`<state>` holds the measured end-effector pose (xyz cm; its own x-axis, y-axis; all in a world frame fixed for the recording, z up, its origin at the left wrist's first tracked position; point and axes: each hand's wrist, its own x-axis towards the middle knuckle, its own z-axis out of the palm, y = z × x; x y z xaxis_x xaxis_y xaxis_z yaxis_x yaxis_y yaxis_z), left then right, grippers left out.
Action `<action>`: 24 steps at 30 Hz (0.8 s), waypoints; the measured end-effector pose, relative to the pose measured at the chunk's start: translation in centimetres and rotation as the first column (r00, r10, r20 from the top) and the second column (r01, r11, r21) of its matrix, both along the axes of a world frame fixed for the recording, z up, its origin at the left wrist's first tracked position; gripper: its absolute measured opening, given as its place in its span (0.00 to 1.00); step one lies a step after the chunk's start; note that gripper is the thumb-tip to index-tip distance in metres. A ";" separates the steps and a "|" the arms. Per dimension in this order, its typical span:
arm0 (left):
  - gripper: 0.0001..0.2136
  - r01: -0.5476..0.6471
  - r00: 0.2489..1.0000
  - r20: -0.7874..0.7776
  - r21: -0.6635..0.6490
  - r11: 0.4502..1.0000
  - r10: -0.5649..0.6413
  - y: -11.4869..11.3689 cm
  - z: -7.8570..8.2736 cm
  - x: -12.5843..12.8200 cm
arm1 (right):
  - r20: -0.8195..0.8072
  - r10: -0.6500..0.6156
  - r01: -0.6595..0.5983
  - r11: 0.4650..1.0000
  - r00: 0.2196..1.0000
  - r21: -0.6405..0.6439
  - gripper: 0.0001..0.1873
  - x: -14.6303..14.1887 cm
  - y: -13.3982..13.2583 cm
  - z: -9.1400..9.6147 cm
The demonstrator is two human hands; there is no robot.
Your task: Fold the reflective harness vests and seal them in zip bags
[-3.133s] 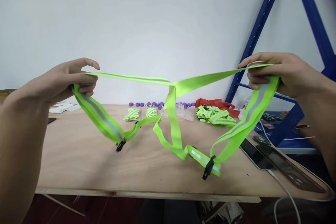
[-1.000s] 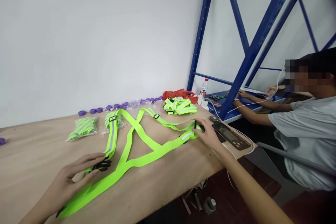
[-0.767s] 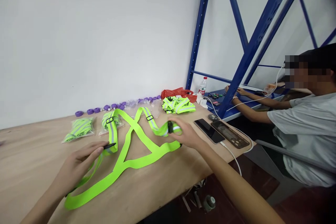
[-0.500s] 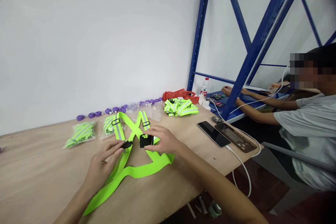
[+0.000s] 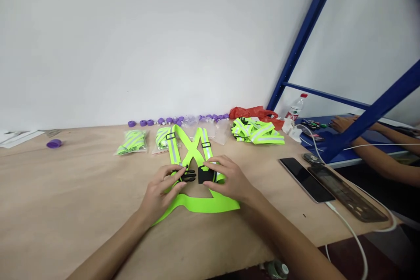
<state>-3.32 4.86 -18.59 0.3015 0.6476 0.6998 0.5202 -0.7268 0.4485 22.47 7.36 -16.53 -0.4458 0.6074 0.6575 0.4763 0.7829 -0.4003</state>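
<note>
Presently | my left grip [image 5: 160,191]: pinched nearly closed on the pronged buckle half [image 5: 189,176] | my right grip [image 5: 231,179]: closed partway around the socket half [image 5: 205,175] | halves facing, apart (small gap) | yellow-green harness [image 5: 210,204]: on the bench [image 5: 98,183] before me, straps [image 5: 193,146] crossed, bagged bundles [image 5: 132,141] beyond it.

No readable text, bottle label [image 5: 292,116] too small

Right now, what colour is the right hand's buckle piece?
The buckle piece is black, seen in the head view.
</note>
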 end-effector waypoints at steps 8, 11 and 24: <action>0.21 0.025 0.999 -0.044 0.066 0.997 -0.022 -0.3 0.5 0.2 | -0.138 0.006 -0.022 0.993 0.990 -0.118 0.19 -0.5 -0.3 -0.4; 0.22 0.041 0.997 -0.063 0.083 0.996 -0.035 -0.4 0.4 0.2 | -0.151 0.016 -0.035 0.992 0.988 -0.123 0.19 -0.4 -0.3 -0.4; 0.28 0.073 0.996 -0.033 -0.110 0.991 -0.077 -1.3 0.4 1.3 | -0.001 0.017 -0.017 0.980 1.000 -0.196 0.31 -1.5 -1.1 -0.6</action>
<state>-2.04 3.60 -18.14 0.3766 0.6936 0.6141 0.4839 -0.7125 0.5080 20.96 6.28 -17.14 -0.4577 0.7168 0.5260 0.4640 0.6972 -0.5464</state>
